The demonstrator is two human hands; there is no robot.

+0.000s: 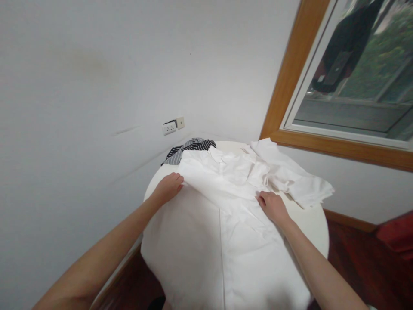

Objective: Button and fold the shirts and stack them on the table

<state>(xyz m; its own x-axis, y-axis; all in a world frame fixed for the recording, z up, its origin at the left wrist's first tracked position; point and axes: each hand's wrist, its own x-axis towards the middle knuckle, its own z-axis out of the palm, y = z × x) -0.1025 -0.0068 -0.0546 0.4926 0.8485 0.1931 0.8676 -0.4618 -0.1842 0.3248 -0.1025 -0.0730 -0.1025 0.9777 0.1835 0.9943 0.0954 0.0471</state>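
Observation:
A white shirt (200,241) with a long seam down its middle is spread over a round white table (314,224), its near end hanging toward me past the edge. At its left side my left hand (170,187) is closed, fingers curled on the cloth. My right hand (272,205) pinches the fabric on the opposite side, thumb and fingers together. Between the two hands a band of cloth runs across in a loose fold. Crumpled white cloth (290,172) lies beyond the right hand; whether it is part of the same shirt I cannot tell.
A black and grey striped cloth (190,148) lies at the table's far left edge, against the wall. Above it is a power socket (169,128). A wood-framed window (280,107) is at right. Something red (398,234) stands on the dark floor.

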